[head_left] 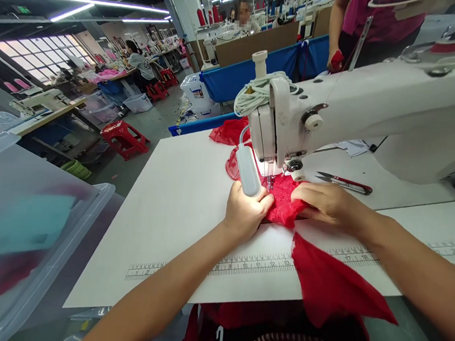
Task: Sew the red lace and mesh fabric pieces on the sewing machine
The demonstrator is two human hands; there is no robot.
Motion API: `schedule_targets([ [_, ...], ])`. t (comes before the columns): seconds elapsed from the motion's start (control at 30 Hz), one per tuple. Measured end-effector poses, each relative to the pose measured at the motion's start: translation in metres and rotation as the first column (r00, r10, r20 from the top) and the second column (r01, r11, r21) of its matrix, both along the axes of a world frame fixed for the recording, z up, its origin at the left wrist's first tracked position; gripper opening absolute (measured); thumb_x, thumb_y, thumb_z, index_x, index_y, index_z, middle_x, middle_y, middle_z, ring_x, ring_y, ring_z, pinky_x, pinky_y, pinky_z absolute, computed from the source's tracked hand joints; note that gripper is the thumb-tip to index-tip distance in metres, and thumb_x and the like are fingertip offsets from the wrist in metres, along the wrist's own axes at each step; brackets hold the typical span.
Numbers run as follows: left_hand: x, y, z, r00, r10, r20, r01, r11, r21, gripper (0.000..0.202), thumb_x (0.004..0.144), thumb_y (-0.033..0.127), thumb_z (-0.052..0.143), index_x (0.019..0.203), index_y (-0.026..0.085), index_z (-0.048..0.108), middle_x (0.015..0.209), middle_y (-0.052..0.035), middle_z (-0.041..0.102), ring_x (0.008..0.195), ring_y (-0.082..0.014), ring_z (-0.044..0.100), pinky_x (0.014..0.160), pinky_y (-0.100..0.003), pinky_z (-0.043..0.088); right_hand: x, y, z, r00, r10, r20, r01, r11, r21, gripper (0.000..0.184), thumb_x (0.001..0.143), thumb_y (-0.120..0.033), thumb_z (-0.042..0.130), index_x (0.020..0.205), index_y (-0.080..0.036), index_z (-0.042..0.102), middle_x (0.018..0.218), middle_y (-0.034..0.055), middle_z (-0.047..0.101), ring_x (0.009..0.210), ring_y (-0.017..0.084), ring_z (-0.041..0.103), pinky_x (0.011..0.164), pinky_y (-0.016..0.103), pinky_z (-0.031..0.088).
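Observation:
Red lace fabric (pixel 284 198) lies under the needle and presser foot (pixel 269 182) of a white sewing machine (pixel 357 101). My left hand (pixel 246 208) is closed on the fabric's left edge, thumb close to the presser foot, its fingers partly behind a lit lamp (pixel 248 169). On the right side my right hand (pixel 326 202) pinches the same fabric between thumb and fingers. More sheer red cloth (pixel 230 132) spreads behind the needle. A loose red piece (pixel 332 282) hangs over the table's front edge toward my lap. Red-handled thread snips (pixel 345 183) lie beyond my right hand.
A printed ruler (pixel 244 265) runs along the white table (pixel 142 211). At the left stands a clear plastic bin (pixel 95 223), with a red stool (pixel 124 138) farther back. Across the blue cloth trough (pixel 253 71), a person in a pink top (pixel 378 20) stands; others sit at machines.

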State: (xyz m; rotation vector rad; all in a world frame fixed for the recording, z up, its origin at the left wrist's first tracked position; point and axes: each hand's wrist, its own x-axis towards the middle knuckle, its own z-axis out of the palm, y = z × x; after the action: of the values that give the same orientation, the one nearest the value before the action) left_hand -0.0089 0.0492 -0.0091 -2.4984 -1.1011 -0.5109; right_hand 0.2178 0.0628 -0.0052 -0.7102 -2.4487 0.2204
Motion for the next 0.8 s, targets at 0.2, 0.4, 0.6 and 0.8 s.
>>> schedule_targets([
  [0.2, -0.001, -0.009, 0.010, 0.996, -0.045, -0.075, 0.049, 0.997, 0.058, 0.024, 0.088, 0.003, 0.044, 0.092, 0.016, 0.064, 0.076, -0.0025, 0.063, 0.071, -0.0181, 0.054, 0.059, -0.032, 0.035, -0.003, -0.004, -0.002, 0.992, -0.025, 0.126, 0.020, 0.999, 0.043, 0.036, 0.080, -0.001, 0.035, 0.095, -0.021, 0.061, 0.081, 0.0047, 0.059, 0.070, 0.017, 0.049, 0.060, 0.029, 0.036],
  [0.4, -0.002, -0.018, 0.011, 0.991, -0.050, -0.128, 0.058, 0.996, 0.061, 0.030, 0.090, 0.002, 0.041, 0.103, 0.012, 0.066, 0.092, -0.0087, 0.069, 0.071, -0.0181, 0.056, 0.061, -0.033, 0.043, -0.009, -0.009, -0.003, 0.961, -0.136, 0.242, 0.111, 0.987, 0.114, 0.028, 0.067, 0.003, 0.041, 0.076, -0.020, 0.055, 0.077, 0.0036, 0.054, 0.064, 0.017, 0.043, 0.053, 0.029, 0.026],
  [0.6, 0.000, -0.028, 0.023, 0.991, -0.074, -0.113, 0.058, 0.989, -0.135, 0.043, 0.077, 0.019, 0.050, 0.116, 0.009, 0.064, 0.104, -0.0147, 0.068, 0.072, -0.0228, 0.057, 0.064, -0.038, 0.044, -0.015, -0.009, -0.002, 0.979, -0.107, 0.172, 0.088, 0.989, 0.115, 0.028, 0.075, 0.002, 0.040, 0.081, -0.017, 0.060, 0.109, 0.0066, 0.068, 0.075, 0.016, 0.059, 0.054, 0.029, 0.033],
  [0.8, -0.002, -0.030, 0.032, 0.993, -0.064, -0.100, 0.043, 0.979, -0.201, 0.062, 0.092, 0.060, 0.033, 0.109, 0.013, 0.069, 0.103, -0.0172, 0.068, 0.073, -0.0253, 0.058, 0.062, -0.038, 0.042, -0.014, -0.012, 0.001, 0.962, -0.139, 0.236, 0.127, 0.990, 0.066, 0.038, 0.068, -0.001, 0.046, 0.095, -0.018, 0.067, 0.101, 0.0058, 0.074, 0.064, 0.015, 0.061, 0.051, 0.027, 0.037],
])
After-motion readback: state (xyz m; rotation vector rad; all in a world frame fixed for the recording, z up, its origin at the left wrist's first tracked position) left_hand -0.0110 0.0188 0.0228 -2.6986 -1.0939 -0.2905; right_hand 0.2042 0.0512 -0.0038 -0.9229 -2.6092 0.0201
